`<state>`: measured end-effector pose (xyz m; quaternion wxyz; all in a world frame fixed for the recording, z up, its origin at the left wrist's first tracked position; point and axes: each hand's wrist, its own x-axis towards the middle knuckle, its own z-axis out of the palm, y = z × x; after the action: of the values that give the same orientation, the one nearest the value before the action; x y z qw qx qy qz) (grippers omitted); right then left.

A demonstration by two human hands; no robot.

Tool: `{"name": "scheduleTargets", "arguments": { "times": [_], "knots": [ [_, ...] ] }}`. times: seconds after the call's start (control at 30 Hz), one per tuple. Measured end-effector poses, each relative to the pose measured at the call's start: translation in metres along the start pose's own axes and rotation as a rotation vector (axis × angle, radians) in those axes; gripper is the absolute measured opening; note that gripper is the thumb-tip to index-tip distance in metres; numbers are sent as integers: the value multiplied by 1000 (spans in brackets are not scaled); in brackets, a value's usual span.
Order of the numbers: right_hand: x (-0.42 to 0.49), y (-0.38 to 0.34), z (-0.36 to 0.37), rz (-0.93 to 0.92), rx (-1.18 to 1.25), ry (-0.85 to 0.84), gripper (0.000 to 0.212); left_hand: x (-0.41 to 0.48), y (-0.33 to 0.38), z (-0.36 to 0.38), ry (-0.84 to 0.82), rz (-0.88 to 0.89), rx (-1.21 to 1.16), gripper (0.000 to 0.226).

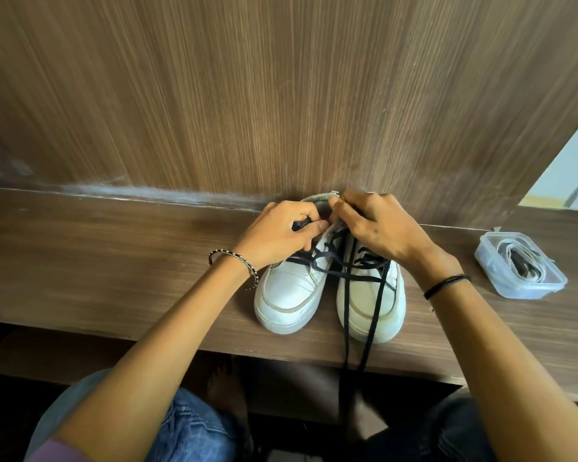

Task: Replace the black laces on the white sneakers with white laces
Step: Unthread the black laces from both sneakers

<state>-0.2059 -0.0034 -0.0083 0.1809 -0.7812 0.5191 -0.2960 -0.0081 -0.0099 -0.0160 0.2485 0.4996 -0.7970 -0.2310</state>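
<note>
Head view | clear tub point(528, 290) holds white laces point(531, 265) | left hand point(277, 235) pinches black lace point(301, 224) | right hand point(381, 228) grips sneaker point(291, 288)

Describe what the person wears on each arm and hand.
Both forearms are bare, with no gloves or rings visible. By the left hand, the wrist carries a thin bracelet banded in black and white. By the right hand, the wrist carries a plain thin black cord. A purple sleeve edge shows at the left upper arm.

Shelf point(114, 261) bare leftward; container point(521, 265) blocks the right.
</note>
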Motion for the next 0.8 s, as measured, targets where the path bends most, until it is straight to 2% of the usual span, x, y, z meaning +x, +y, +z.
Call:
{"name": "scheduleTargets", "arguments": {
  "times": [0.1,0.17,0.47,0.57,0.73,0.8],
  "knots": [
    [-1,-1,-1,-5,14,-11,34,4,3,15,172,-27,281,24],
    [-1,-1,-1,-9,12,-9,33,5,4,23,258,-15,329,21],
    [-1,6,-7,34,20,-20,17,3,-5,-18,401,-184,-427,32],
    [0,8,-5,33,19,-18,14,0,-8,-25,435,-181,-467,34],
    [3,-5,5,-106,-101,39,11,2,-13,-29,418,-166,-441,34],
    [3,-11,13,-155,-170,-13,14,3,-14,-29,373,-156,-448,34]
  ]
}}
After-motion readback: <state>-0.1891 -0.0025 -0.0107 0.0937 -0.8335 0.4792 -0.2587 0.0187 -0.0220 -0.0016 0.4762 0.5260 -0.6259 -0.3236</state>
